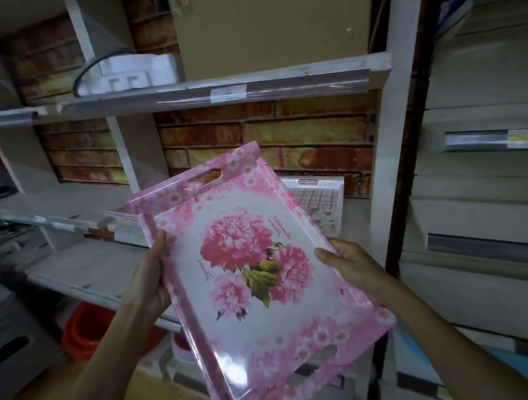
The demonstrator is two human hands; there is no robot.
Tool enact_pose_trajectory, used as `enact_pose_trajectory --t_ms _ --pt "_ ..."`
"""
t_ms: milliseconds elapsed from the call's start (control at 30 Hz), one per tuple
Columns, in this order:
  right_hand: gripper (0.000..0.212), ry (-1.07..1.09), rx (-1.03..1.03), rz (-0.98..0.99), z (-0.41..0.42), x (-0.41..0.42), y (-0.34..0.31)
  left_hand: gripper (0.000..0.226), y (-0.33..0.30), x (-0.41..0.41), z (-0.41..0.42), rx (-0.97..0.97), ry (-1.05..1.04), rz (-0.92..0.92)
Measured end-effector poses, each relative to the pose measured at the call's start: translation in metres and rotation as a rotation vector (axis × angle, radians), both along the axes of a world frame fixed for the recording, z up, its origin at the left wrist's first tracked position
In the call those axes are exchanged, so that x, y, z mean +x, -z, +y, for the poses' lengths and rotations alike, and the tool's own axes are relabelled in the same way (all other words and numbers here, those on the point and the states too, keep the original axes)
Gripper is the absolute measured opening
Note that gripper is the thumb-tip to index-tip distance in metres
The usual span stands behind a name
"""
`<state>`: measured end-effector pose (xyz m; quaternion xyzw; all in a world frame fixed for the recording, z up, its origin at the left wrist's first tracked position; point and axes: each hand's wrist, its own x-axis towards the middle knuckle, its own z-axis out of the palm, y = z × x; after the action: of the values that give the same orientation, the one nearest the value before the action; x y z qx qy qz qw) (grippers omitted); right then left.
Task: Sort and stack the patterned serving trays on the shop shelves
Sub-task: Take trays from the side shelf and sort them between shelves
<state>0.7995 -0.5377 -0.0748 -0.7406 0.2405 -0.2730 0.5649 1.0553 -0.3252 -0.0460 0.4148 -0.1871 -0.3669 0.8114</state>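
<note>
Held tilted before the shelf [171, 96], pink flowered trays [254, 276] pinched at both long edges by left hand [149, 282] and right hand [349, 267], likely stiff, light, slippery in glossy wrap, best gripped by edges or handle slots.

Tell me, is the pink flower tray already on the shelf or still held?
Held. The left hand and right hand grip the pink floral tray by its long edges, tilted in front of the shelf.
</note>
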Motion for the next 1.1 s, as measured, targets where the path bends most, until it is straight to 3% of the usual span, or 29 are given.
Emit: enact_pose_trajectory --t_ms 133,300,567,700,867,1100 --pt "0.024 0.080 0.032 -0.043 -0.009 0.023 -0.001 0.042 0.011 0.020 -0.021 0.046 -0.008 -0.022" --pt "0.018 0.157 0.068 -0.084 -0.034 0.048 -0.009 0.035 0.026 0.035 -0.060 0.132 -0.110 -0.269" --pt "0.022 0.332 0.087 -0.162 -0.106 0.090 -0.018 0.044 0.016 0.067 -0.136 0.286 -0.026 -0.530" --pt "0.012 0.419 0.006 -0.144 -0.139 0.103 -0.028 0.040 0.006 0.091 -0.183 0.330 -0.019 -0.601" --pt "0.021 0.525 -0.184 -0.048 -0.177 0.109 -0.039 0.036 -0.004 0.116 -0.242 0.338 0.041 -0.645" --pt "0.017 0.619 -0.209 0.019 -0.214 0.113 -0.024 0.031 -0.001 0.125 -0.305 0.388 0.097 -0.743"
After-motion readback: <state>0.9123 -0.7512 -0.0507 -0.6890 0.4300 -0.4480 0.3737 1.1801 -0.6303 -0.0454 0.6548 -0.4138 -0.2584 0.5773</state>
